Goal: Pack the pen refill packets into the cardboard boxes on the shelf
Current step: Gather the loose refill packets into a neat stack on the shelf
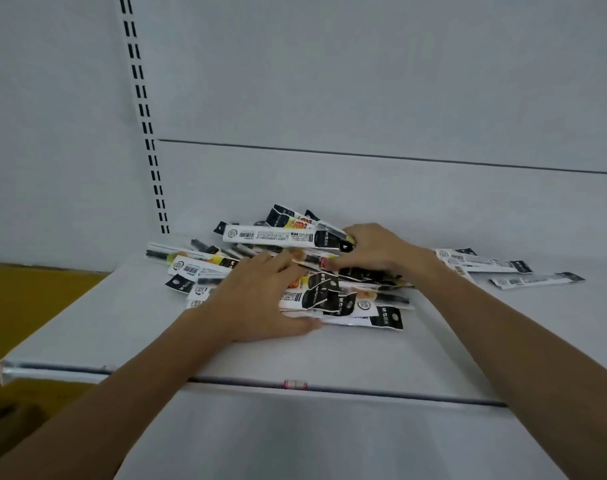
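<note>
- Well, from the head view, the packets (305, 271) lie in a loose, crossed heap near the middle of the white shelf (98, 327), and both hands are on it.
- The left hand (260, 299) lies spread and fairly flat on the heap's 8 o'clock side. Its thumb runs along the near edge, and it presses rather than clasps.
- The right hand (374, 251) sits at the heap's 1 o'clock with fingers curled down over packet ends, gripping a few by the look of it.
- Risk: the wrappers look slick and point every which way. If they are scooped together, I'd expect some to slide out of the bunch toward the shelf lip at 6 o'clock and drop over it.
- Risk: a hard squeeze might crease the long, thin packets where they cross one another.
- Risk: the strays (503, 268) at 3 o'clock lie apart from the heap, just past the right forearm. They could be missed, or swept further off by that arm.
- Hidden: no boxes show anywhere. A yellow-brown patch (35, 299) at 9 o'clock, lower than the shelf, may be cardboard, but I cannot tell.
- Hidden: the hands cover the heap's middle and the right fingertips are buried, so how many packets each hand has is unclear.
- Hard to make out: the print on the packets is blurred, and the small red-and-white tag (295, 384) on the lip is too small to read.
</note>
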Demonstrator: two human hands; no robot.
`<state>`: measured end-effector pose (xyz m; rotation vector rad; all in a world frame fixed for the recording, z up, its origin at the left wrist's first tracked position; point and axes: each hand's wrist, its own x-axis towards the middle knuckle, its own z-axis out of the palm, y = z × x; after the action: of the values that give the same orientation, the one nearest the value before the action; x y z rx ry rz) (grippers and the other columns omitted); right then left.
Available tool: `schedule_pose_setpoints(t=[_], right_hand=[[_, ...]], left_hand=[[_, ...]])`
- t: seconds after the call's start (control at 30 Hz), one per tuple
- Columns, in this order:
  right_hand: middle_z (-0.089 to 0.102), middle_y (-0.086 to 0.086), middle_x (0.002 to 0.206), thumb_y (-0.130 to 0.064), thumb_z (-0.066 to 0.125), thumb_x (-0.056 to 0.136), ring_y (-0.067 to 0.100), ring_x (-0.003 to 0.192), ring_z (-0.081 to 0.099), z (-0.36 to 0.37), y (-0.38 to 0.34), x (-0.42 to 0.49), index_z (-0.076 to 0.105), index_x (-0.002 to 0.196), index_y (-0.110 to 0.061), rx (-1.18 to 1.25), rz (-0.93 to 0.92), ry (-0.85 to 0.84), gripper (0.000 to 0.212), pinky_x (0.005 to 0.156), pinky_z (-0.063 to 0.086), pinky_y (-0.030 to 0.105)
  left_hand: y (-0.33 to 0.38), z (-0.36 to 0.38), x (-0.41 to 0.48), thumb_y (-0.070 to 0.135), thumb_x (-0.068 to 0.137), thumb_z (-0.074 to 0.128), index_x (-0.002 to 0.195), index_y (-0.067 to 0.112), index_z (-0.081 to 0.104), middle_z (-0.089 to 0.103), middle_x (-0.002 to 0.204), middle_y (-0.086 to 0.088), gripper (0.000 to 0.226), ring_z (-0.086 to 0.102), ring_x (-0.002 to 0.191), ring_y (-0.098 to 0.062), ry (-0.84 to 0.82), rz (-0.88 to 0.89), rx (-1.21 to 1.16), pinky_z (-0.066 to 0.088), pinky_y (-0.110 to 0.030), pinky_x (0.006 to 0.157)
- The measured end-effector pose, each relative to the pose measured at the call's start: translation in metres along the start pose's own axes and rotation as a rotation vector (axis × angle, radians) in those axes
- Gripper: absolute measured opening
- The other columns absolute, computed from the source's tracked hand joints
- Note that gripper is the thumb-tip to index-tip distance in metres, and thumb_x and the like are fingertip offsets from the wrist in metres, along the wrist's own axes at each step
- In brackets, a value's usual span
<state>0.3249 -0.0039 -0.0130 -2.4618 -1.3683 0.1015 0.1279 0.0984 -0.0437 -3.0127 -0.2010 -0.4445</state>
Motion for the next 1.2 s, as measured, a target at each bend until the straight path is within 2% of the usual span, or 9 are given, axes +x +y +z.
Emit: schedule_pose_setpoints(t=[0.13, 0.23, 0.4, 0.47, 0.57, 0.67, 0.87, 1.07, 1.2], right_hand=[[0.059, 0.001, 0.084, -0.028, 0.071, 0.077, 0.017, 0.07, 0.054, -0.011, -0.008, 0.003, 0.063, 0.1, -0.013, 0.041, -0.097, 0.073, 0.029, 0.057, 0.041, 0.02], [0.059, 0.003, 0.085, -0.019, 0.067, 0.08, 0.007, 0.06, 0.05, -0.027, -0.008, 0.001, 0.062, 0.106, -0.009, 0.12, -0.103, 0.177, 0.028, 0.051, 0.04, 0.014], [0.058, 0.001, 0.079, -0.022, 0.067, 0.079, 0.005, 0.059, 0.05, -0.046, -0.016, -0.004, 0.06, 0.101, -0.011, 0.208, -0.109, 0.28, 0.026, 0.043, 0.037, 0.008], [0.056, -0.002, 0.08, -0.023, 0.067, 0.08, 0.004, 0.062, 0.05, -0.053, -0.025, -0.007, 0.058, 0.103, -0.012, 0.187, -0.148, 0.291, 0.026, 0.043, 0.036, 0.007], [0.06, -0.004, 0.089, -0.026, 0.067, 0.082, 0.007, 0.073, 0.055, -0.051, -0.039, -0.005, 0.056, 0.105, -0.019, 0.187, -0.171, 0.097, 0.026, 0.063, 0.044, 0.011], [0.058, -0.006, 0.099, -0.042, 0.064, 0.078, 0.014, 0.091, 0.055, -0.028, -0.048, 0.006, 0.054, 0.109, -0.021, 0.053, -0.132, -0.223, 0.038, 0.086, 0.047, 0.032], [0.054, 0.001, 0.131, -0.035, 0.06, 0.087, 0.014, 0.122, 0.048, -0.02, -0.033, -0.006, 0.047, 0.132, -0.021, 0.339, -0.046, -0.01, 0.049, 0.101, 0.035, 0.026], [0.049, 0.008, 0.135, -0.047, 0.057, 0.086, 0.025, 0.124, 0.044, -0.046, 0.056, -0.055, 0.05, 0.128, -0.017, 0.092, 0.427, 0.286, 0.052, 0.099, 0.034, 0.033], [0.055, 0.009, 0.126, -0.084, 0.043, 0.068, 0.03, 0.118, 0.049, -0.046, 0.105, -0.091, 0.054, 0.12, -0.013, -0.024, 0.75, 0.133, 0.089, 0.1, 0.038, 0.043]], left_hand=[[0.008, -0.001, 0.005, 0.08, 0.069, 0.036, 0.133, 0.023, 0.038, 0.041, 0.124, 0.003, 0.085, 0.035, 0.113, -0.015, -0.023, -0.037, -0.014, 0.031, -0.031, 0.099], [0.013, 0.002, 0.009, 0.082, 0.066, 0.028, 0.129, 0.023, 0.042, 0.042, 0.121, 0.001, 0.087, 0.032, 0.113, -0.016, 0.041, -0.029, 0.031, 0.03, -0.033, 0.1], [0.013, -0.004, 0.017, 0.076, 0.067, 0.049, 0.137, 0.022, 0.027, 0.038, 0.131, 0.001, 0.091, 0.03, 0.121, -0.018, 0.042, 0.009, -0.071, 0.021, -0.034, 0.106], [0.011, -0.011, 0.017, 0.083, 0.06, 0.044, 0.128, 0.017, 0.039, 0.046, 0.123, -0.003, 0.095, 0.04, 0.112, -0.022, 0.174, 0.022, 0.054, 0.031, -0.038, 0.097], [0.011, -0.017, 0.013, 0.078, 0.058, 0.04, 0.101, 0.01, 0.049, 0.055, 0.099, -0.008, 0.081, 0.045, 0.089, -0.025, 0.391, 0.071, 0.201, 0.036, -0.038, 0.077], [0.01, -0.013, 0.009, 0.071, 0.059, 0.053, 0.116, 0.01, 0.045, 0.049, 0.121, -0.014, 0.084, 0.04, 0.111, -0.03, 0.531, 0.211, 0.268, 0.031, -0.041, 0.094], [-0.007, -0.008, 0.013, 0.083, 0.064, 0.041, 0.143, 0.029, -0.008, 0.007, 0.155, -0.003, 0.108, 0.0, 0.142, -0.019, 0.131, 0.072, 0.086, 0.0, -0.046, 0.115], [-0.006, 0.006, 0.023, 0.087, 0.051, 0.013, 0.142, 0.04, 0.006, 0.027, 0.147, 0.009, 0.103, 0.026, 0.134, -0.015, -0.003, 0.033, -0.049, 0.017, -0.039, 0.11], [-0.003, 0.011, 0.036, 0.089, 0.051, 0.017, 0.138, 0.044, 0.018, 0.039, 0.135, 0.004, 0.098, 0.033, 0.127, -0.017, 0.045, 0.033, -0.053, 0.022, -0.04, 0.107]])
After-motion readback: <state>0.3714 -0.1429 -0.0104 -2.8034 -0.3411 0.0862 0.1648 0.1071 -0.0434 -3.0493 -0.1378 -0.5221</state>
